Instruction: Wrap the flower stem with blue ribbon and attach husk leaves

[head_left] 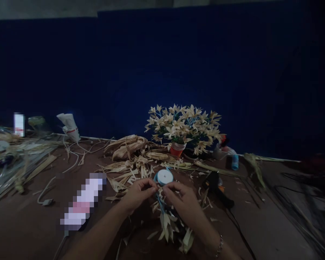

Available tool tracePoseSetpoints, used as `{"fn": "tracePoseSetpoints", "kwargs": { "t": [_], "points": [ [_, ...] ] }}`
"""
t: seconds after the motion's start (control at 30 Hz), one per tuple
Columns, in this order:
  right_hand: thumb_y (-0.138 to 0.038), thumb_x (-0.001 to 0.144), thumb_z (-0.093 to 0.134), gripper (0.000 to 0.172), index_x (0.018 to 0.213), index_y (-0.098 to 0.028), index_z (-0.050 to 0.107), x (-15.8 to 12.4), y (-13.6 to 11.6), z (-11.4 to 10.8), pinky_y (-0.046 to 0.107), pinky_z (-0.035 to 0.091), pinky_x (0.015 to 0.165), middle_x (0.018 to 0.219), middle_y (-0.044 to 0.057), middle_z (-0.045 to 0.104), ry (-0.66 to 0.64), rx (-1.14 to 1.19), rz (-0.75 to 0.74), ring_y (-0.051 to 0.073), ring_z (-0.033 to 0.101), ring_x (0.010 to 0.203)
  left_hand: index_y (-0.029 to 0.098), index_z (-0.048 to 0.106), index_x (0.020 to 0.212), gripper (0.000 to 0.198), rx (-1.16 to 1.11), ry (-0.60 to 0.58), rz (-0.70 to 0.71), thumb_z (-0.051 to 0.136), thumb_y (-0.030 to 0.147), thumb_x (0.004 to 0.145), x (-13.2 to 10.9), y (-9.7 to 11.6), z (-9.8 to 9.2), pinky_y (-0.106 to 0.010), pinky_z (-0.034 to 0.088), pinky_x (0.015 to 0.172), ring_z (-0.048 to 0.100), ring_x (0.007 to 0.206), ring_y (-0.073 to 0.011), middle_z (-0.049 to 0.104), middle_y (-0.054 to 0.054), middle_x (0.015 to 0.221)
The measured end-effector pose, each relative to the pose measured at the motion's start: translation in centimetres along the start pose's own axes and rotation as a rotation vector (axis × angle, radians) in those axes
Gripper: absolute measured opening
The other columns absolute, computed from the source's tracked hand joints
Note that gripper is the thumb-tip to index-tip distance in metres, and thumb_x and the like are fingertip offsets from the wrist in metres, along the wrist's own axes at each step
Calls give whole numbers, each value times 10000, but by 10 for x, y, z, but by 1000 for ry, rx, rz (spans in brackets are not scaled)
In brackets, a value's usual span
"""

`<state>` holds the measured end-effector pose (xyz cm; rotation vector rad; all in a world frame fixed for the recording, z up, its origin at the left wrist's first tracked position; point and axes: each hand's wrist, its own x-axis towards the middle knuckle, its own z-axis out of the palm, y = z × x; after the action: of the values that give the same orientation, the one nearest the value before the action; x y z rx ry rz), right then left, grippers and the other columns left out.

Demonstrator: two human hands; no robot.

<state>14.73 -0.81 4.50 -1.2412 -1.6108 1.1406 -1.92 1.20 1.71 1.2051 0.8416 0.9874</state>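
My left hand [139, 195] and my right hand [182, 200] meet low in the middle of the view, both with fingers pinched together. Between them runs a thin blue tape or ribbon [159, 200] that comes off a white roll [165, 177] just above my fingertips. Under my right hand hangs a bunch of pale dried-leaf flowers [169, 225], which the ribbon seems wrapped on. The light is dim and the exact grip is hard to make out.
A brown table [260, 224] carries dried husk strips [130, 148], a pot of husk flowers [182, 128], a black glue gun [215, 184] with its cord, a white cable [47, 191], a blurred-out object [82, 206] and small bottles [234, 160]. A dark blue wall stands behind.
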Motion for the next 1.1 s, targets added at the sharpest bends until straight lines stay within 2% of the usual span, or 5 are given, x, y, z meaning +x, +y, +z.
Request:
{"fn": "tracePoseSetpoints", "kwargs": {
  "t": [0.13,0.33,0.53,0.77,1.1],
  "points": [
    [-368,715,537,278,904,-172,593,7,-2,-3,255,412,631,835,44,608,45,77,42,160,535,735,130,548,668,197,-111,-8,-95,649,294,626,0,-4,1,-175,326,547,424,557,-67,499,19,625],
    [-348,758,481,355,1069,-180,513,17,0,0,306,420,720,1004,68,573,-247,260,147,174,538,843,125,506,630,223,-355,-129,-249,664,281,613,-6,0,5,-171,308,466,435,474,-57,472,26,554],
    [-218,716,501,237,952,-194,516,7,-13,0,338,367,801,1081,95,495,160,-150,-390,213,463,960,134,481,600,262,-435,-72,-190,653,331,603,-1,-5,4,-164,208,372,324,345,-23,439,49,481],
    [-242,701,504,78,761,-197,526,2,-9,10,239,369,592,675,-3,573,41,-417,-155,137,513,628,136,492,613,252,-131,170,-109,645,336,605,3,-6,4,-155,239,390,336,399,-29,449,59,505],
    [-210,713,475,106,746,-191,574,-1,4,17,268,344,644,727,30,587,158,-503,-180,166,515,705,140,571,661,199,21,162,-68,640,320,614,4,-5,2,-191,384,469,490,479,-83,539,26,561]
  ]
}}
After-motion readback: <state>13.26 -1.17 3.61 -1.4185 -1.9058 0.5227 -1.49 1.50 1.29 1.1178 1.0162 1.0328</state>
